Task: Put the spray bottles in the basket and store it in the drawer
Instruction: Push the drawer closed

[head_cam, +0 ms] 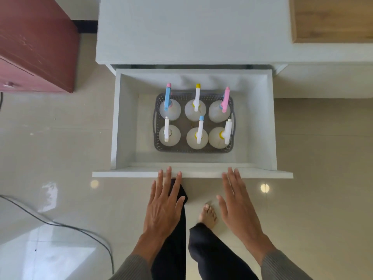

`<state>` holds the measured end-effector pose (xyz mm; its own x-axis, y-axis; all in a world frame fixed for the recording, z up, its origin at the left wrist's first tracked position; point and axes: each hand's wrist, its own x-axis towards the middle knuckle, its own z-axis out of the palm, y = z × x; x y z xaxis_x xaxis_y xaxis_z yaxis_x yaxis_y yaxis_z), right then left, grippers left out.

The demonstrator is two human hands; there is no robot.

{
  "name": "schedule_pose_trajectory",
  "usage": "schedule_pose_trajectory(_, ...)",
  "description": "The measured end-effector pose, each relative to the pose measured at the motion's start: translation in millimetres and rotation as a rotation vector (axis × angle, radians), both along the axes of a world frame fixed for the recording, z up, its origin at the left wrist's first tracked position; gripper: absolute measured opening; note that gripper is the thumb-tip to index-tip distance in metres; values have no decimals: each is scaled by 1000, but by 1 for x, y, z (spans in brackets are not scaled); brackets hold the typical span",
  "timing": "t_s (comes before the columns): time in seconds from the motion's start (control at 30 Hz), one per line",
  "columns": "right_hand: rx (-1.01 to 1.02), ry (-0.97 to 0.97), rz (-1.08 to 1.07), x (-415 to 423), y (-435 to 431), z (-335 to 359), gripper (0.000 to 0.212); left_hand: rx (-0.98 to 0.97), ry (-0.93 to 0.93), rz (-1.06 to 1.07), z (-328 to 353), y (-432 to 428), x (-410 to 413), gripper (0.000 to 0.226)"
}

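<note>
You stand on a glossy cream tiled floor [312, 158] facing a pale grey cabinet [191, 31] whose deep pale grey drawer [116, 118] is pulled out toward you.

Both your hands are flat, with the fingers straight and lightly spread, and hold nothing. Your left hand [164, 203] reaches the top edge of the drawer's front panel with its fingertips [169, 170], and your right hand [238, 205] does the same further right with its fingertips [230, 171]. Whether they press on the edge or hang just above it, you cannot tell from this view.

Inside the drawer, near its middle, sits the grey perforated plastic basket [193, 150], apart from all four walls. In it stand the translucent white plastic spray bottles [190, 115], upright: six in all, in two rows of three. The back row has a blue head, a white one with a yellow tip and a pink one; the front row has three white heads, the middle one tipped blue.

Below your hands are your dark trouser legs [175, 239] and one bare foot [207, 217] on the tiles, the left leg close to the drawer front.

A dark red cabinet [36, 47] stands to the left, one black cable [80, 231] curves over the floor at lower left, and a wooden panel [333, 17] shows at upper right.
</note>
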<state>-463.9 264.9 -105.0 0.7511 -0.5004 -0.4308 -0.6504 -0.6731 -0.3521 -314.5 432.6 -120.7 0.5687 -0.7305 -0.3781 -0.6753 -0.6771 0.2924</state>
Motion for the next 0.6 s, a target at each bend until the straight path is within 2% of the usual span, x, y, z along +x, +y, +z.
schedule_pose_trajectory(0.2, -59, 93, 81, 1, 3, -11, 77, 88, -63, -59, -7, 0, -3, 86)
schedule_pose_trajectory(0.6, -72, 111, 87, 11, -5, -14, 91, 160, -33, -80, -7, -11, 3, 92)
